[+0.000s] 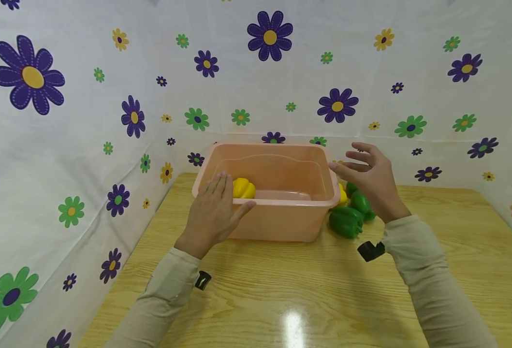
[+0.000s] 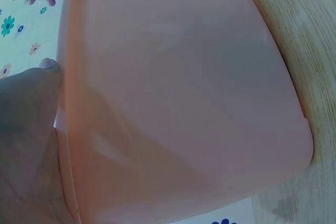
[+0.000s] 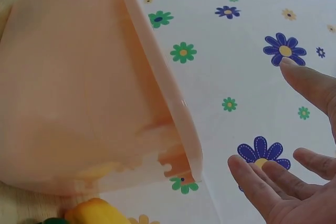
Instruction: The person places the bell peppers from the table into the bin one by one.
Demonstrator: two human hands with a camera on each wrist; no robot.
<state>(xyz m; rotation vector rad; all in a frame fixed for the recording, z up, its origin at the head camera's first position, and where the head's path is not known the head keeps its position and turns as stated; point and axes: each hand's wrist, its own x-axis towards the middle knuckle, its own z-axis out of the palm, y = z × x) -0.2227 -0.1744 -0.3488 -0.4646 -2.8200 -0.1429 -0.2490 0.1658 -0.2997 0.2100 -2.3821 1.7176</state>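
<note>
A pink plastic bin [image 1: 273,220] stands on the table, with a yellow bell pepper [image 1: 243,188] inside at its left end. My left hand [image 1: 212,212] rests across the front left rim, fingers straight and thumb spread along the edge; in the left wrist view the thumb [image 2: 50,66] touches the rim. Off the bin's right end, my right hand [image 1: 371,179] is raised in the air, its fingers loosely bent and nothing held. Below it lie several green bell peppers [image 1: 346,221], plus another yellow bell pepper [image 3: 97,213] against the bin's right side, partly hidden.
The wooden table [image 1: 256,295] reaches forward to a white flower-print cloth [image 1: 308,63] hanging behind the bin and along the left side. Both wrists carry small black devices, one seen below the right sleeve [image 1: 416,256].
</note>
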